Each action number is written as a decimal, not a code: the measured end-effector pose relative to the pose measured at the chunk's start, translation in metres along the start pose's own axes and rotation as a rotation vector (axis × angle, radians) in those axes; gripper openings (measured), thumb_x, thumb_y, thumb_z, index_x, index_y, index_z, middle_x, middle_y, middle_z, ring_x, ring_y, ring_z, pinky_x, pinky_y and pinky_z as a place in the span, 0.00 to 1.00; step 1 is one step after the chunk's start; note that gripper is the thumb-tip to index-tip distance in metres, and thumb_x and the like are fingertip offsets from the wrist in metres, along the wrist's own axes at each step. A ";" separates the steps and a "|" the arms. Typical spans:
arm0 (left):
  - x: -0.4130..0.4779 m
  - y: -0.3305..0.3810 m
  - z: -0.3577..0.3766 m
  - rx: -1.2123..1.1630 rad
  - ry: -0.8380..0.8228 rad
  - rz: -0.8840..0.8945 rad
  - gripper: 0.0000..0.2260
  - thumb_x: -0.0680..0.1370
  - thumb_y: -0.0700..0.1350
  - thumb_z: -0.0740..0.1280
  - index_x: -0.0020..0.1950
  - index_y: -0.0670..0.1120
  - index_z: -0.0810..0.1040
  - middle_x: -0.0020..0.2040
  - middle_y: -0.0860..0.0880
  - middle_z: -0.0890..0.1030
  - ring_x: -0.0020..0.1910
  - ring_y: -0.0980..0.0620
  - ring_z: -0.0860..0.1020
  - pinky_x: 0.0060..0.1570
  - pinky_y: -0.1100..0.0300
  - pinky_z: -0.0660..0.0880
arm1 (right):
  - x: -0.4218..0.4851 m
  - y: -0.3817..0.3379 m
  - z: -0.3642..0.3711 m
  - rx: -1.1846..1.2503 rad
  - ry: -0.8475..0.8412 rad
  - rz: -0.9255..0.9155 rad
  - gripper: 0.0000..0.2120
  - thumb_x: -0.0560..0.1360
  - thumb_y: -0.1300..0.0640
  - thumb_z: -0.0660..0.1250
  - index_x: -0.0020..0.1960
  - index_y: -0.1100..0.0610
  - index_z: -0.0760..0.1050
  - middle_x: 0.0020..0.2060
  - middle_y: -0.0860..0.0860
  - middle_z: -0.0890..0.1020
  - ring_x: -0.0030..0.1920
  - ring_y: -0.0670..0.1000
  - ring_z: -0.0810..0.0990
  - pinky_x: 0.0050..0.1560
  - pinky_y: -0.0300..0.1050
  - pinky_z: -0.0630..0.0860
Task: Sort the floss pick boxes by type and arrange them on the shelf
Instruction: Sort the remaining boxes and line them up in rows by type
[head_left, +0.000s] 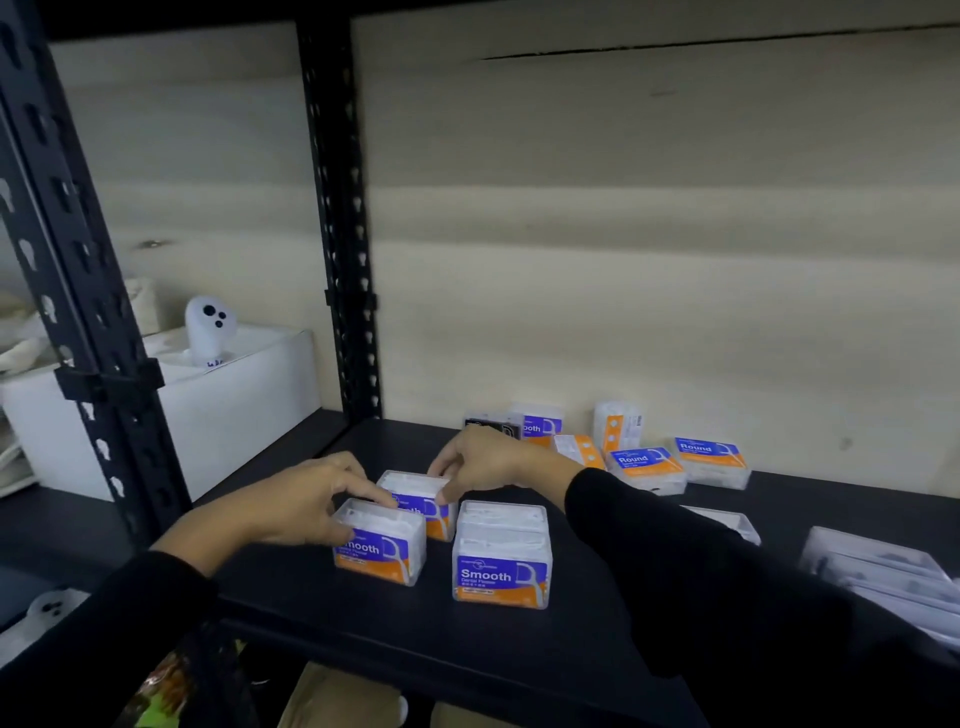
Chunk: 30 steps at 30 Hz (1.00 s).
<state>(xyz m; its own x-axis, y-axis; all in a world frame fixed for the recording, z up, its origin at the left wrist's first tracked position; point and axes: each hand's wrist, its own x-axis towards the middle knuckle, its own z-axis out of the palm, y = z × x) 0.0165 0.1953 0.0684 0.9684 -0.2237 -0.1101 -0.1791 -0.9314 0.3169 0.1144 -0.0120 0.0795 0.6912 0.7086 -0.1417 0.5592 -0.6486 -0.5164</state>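
Three clear "Smooth" floss pick boxes with blue and orange labels stand on the black shelf (363, 618). My left hand (306, 501) grips the front left Smooth box (382, 551) from above. My right hand (491, 460) holds the Smooth box behind it (421, 501), fingers curled over its top. A third Smooth box (501, 564) stands free to the right. Two "Round" boxes (647, 467) (714, 460) lie flat at the back right, with several more boxes near the wall, one upright (618, 423).
A black perforated upright post (343, 249) stands at the shelf's back left. Beyond it sits a white box (208, 410) with a small white ghost figure (210, 327) on top. Clear flat packs (883, 571) lie at the right edge.
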 end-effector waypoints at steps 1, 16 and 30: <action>-0.001 0.001 0.002 -0.004 0.022 0.010 0.22 0.71 0.44 0.71 0.58 0.67 0.73 0.54 0.58 0.68 0.46 0.57 0.74 0.50 0.62 0.76 | -0.001 -0.001 0.001 -0.003 -0.008 -0.012 0.17 0.71 0.59 0.71 0.58 0.59 0.78 0.57 0.54 0.81 0.56 0.51 0.78 0.56 0.43 0.73; -0.001 0.020 0.012 -0.004 0.083 0.044 0.32 0.71 0.48 0.73 0.71 0.57 0.64 0.58 0.70 0.70 0.50 0.61 0.75 0.48 0.76 0.70 | -0.035 -0.006 0.000 -0.154 -0.104 -0.049 0.28 0.74 0.48 0.66 0.70 0.58 0.65 0.66 0.56 0.73 0.64 0.54 0.73 0.65 0.48 0.70; 0.019 0.021 0.029 0.044 0.042 0.052 0.39 0.69 0.51 0.74 0.74 0.57 0.56 0.75 0.57 0.59 0.73 0.56 0.59 0.69 0.63 0.59 | -0.088 0.020 0.030 -0.348 0.054 0.113 0.37 0.69 0.42 0.70 0.70 0.56 0.59 0.62 0.56 0.72 0.61 0.55 0.72 0.59 0.52 0.73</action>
<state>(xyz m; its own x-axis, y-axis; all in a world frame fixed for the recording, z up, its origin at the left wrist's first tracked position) 0.0259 0.1635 0.0460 0.9638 -0.2609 -0.0545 -0.2362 -0.9307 0.2793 0.0511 -0.0793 0.0564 0.7756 0.6173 -0.1318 0.5935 -0.7843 -0.1806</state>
